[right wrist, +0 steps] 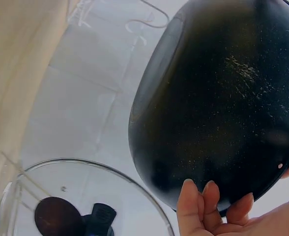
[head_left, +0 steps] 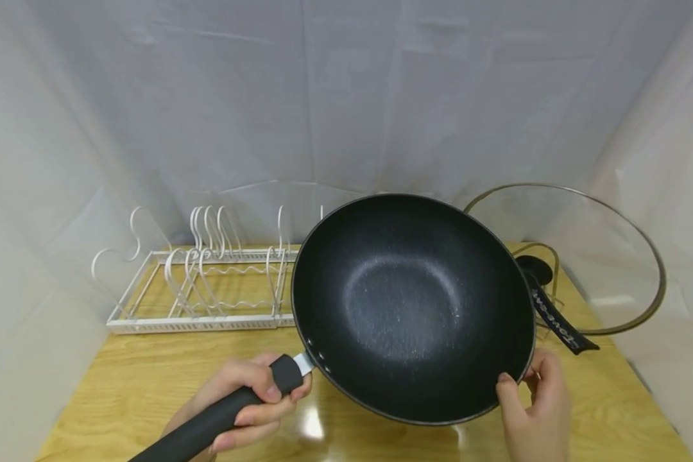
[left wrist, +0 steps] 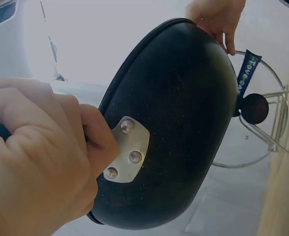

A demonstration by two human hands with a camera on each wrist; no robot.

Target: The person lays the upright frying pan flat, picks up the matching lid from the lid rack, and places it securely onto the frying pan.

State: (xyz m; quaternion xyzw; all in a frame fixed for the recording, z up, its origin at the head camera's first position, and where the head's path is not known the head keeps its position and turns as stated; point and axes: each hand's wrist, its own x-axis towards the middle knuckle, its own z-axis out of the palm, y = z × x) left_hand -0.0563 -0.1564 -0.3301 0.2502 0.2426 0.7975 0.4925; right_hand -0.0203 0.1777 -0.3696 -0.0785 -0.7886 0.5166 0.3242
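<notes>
A black wok [head_left: 404,308] is held up above the table, its inside facing the head camera. My left hand [head_left: 254,398] grips its black handle [head_left: 208,420] close to the metal joint, and the riveted bracket [left wrist: 130,152] shows in the left wrist view. At the wok's lower right, my right hand [head_left: 534,404] pinches the rim, thumb on the inside. Its fingers [right wrist: 211,196] rest against the scuffed outer side [right wrist: 233,98] in the right wrist view. The far end of the handle runs out of the head view.
A white wire dish rack [head_left: 196,324] stands at the back left of the wooden table [head_left: 121,385], partly behind the wok. On the right, a glass lid [head_left: 600,256] with a black handle [head_left: 560,321] stands upright in a wire stand [head_left: 556,273]. Pale sheeting [head_left: 346,96] encloses the back and sides.
</notes>
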